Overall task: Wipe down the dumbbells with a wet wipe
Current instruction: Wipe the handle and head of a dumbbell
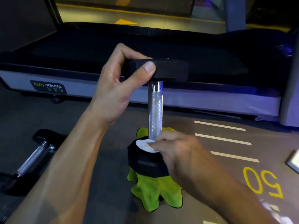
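Note:
A black hex dumbbell (155, 109) with a knurled chrome handle stands upright on a green cloth (152, 191) on the floor. My left hand (119, 84) grips the rim of its top head, thumb in front and fingers curled behind. My right hand (176, 152) pinches a white wet wipe (144, 145) and presses it on the upper face of the bottom head, right beside the handle's base. A second dumbbell (32, 157) lies on its side on the floor at the left, partly hidden behind my left forearm.
A treadmill (145, 92) with a grey side rail runs across the scene just behind the dumbbell. White lines (223, 139) and a yellow "50" (262, 181) mark the floor at the right. A white-edged object (293, 162) sits at the right edge.

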`<action>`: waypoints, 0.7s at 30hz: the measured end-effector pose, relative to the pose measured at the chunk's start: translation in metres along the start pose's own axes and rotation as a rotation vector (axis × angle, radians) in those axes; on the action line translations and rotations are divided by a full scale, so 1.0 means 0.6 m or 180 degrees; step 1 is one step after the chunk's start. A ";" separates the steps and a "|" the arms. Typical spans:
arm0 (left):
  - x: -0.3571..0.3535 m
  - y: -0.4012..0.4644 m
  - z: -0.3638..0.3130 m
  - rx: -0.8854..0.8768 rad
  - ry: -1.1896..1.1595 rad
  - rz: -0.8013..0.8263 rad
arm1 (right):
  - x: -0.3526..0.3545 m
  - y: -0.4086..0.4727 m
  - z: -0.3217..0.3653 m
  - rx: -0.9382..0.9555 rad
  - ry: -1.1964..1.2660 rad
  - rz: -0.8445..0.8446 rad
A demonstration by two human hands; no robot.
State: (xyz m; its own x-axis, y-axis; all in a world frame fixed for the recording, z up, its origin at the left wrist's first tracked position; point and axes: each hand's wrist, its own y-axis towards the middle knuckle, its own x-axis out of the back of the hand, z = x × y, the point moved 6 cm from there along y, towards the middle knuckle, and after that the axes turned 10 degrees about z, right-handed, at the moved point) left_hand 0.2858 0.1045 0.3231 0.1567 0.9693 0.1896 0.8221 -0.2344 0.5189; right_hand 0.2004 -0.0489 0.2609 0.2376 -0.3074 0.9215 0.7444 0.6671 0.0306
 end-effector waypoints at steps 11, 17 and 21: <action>-0.017 -0.005 -0.013 -0.0051 0.0158 0.0136 | -0.005 0.056 0.031 0.0059 0.0029 0.0557; 0.001 -0.003 -0.007 0.0010 0.0077 0.0045 | 0.011 0.028 0.000 0.0172 0.0254 0.0335; 0.018 -0.015 0.001 -0.0023 -0.0133 0.0110 | 0.029 0.005 -0.043 -0.0082 0.0333 0.0011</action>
State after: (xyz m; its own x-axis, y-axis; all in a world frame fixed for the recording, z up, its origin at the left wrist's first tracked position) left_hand 0.2806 0.1170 0.3199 0.2077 0.9629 0.1725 0.8119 -0.2681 0.5187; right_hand 0.2231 -0.0697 0.2670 0.3031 -0.3753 0.8760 0.7590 0.6509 0.0162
